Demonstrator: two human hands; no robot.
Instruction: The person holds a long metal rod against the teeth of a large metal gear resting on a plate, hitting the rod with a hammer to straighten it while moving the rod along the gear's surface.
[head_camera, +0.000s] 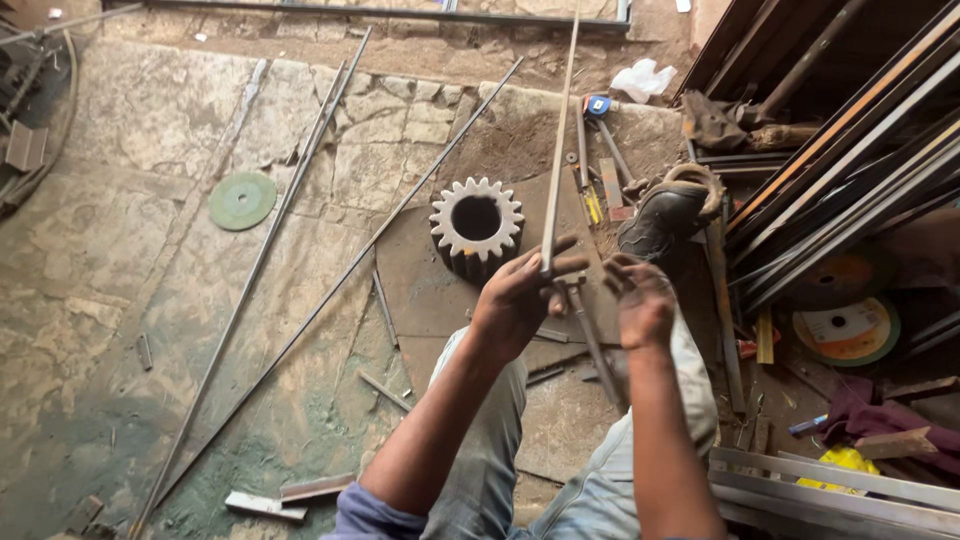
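Observation:
My left hand (520, 295) grips a long thin metal rod (559, 140) near its lower end; the rod rises away toward the top of the view. My right hand (642, 300) is held beside it with fingers spread, holding nothing. Just below and between my hands a hammer (590, 335) lies on a flat steel plate (420, 290) on the floor. A large pale gear wheel (476, 222) with a round bore stands on that plate, just beyond my left hand. My knees in light trousers are below my forearms.
Two long thin rods (290, 290) lie diagonally across the stone floor at left, near a green grinding disc (242, 200). A black shoe (665, 215) and small tools sit behind my right hand. Stacked steel bars (850, 170) and another disc (848, 330) fill the right side.

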